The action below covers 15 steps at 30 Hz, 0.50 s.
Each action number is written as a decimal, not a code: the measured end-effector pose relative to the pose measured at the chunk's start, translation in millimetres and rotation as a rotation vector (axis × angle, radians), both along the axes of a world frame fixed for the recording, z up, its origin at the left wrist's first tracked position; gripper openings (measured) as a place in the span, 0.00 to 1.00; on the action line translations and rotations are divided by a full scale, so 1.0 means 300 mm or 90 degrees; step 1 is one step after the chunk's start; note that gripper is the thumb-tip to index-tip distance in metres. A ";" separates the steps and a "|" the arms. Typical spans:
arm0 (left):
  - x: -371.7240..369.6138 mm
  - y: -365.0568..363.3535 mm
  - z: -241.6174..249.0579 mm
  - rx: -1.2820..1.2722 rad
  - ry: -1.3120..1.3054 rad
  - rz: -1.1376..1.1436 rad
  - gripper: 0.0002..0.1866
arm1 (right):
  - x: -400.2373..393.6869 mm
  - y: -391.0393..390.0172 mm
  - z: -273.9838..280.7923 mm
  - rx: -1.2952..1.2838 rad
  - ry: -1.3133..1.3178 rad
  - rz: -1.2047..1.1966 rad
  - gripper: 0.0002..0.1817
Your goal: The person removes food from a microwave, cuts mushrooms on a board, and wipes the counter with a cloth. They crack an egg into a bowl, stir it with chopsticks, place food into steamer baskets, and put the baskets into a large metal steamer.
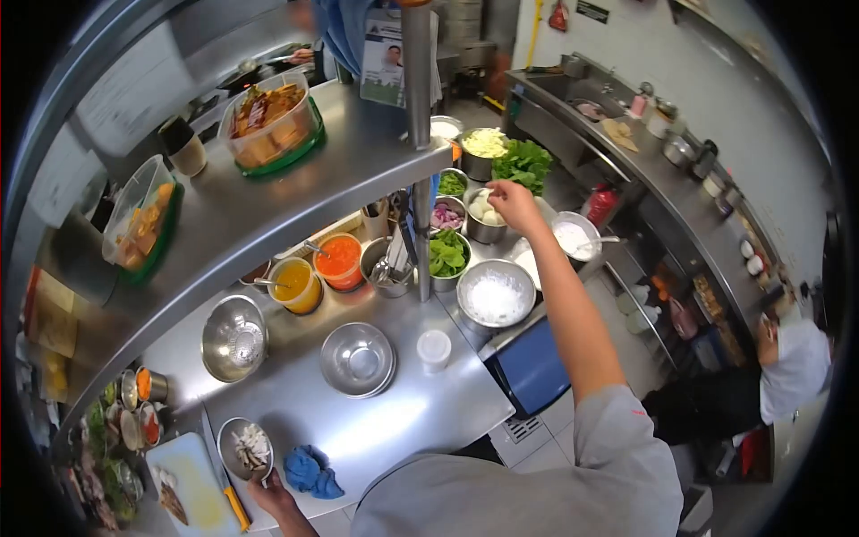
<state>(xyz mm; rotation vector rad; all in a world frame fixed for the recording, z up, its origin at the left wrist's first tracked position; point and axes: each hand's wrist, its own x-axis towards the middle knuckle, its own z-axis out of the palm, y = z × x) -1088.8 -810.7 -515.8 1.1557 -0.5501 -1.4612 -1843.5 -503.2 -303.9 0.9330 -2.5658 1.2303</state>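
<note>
My left hand (271,494) grips the rim of a small metal bowl (234,431), held low at the left; in it lie white and brownish chopped pieces I cannot name for certain. Far off to the right, my right hand (517,206) reaches to a metal container (486,233) of white rounded pieces (484,208). Its fingers are bent together at the container's rim; whatever lies between them is hidden. Close by are leafy greens (523,164), chopped red onion (446,215), a tub of green leaves (447,254) and a bowl of white powder (497,294).
A cutting board (192,483) and yellow-handled knife (234,501) lie beside the left bowl, a blue cloth (311,473) to its right. Nested metal bowls (358,358) and sauce tubs (339,259) stand mid-counter. A steel shelf (358,179) overhangs. Another person (792,367) stands at far right.
</note>
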 end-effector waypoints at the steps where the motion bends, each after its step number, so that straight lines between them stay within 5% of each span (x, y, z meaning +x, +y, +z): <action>1: -0.042 0.053 0.019 0.000 -0.008 -0.014 0.19 | -0.096 -0.044 -0.027 -0.013 -0.011 -0.004 0.19; 4: -0.178 0.180 0.097 0.008 -0.013 -0.018 0.22 | -0.354 -0.194 -0.139 -0.015 -0.039 0.010 0.22; 8: -0.348 0.371 0.249 0.004 0.003 -0.110 0.21 | -0.607 -0.415 -0.317 0.311 0.048 0.056 0.18; 10: -0.432 0.454 0.339 0.025 -0.033 -0.077 0.20 | -0.616 -0.472 -0.359 0.171 -0.036 0.090 0.16; 11: -0.475 0.487 0.399 0.057 -0.070 -0.046 0.19 | -0.892 -0.577 -0.630 0.169 0.101 0.090 0.16; 15: -0.454 0.540 0.413 0.085 -0.130 -0.052 0.16 | -0.973 -0.689 -0.662 0.234 0.028 0.098 0.16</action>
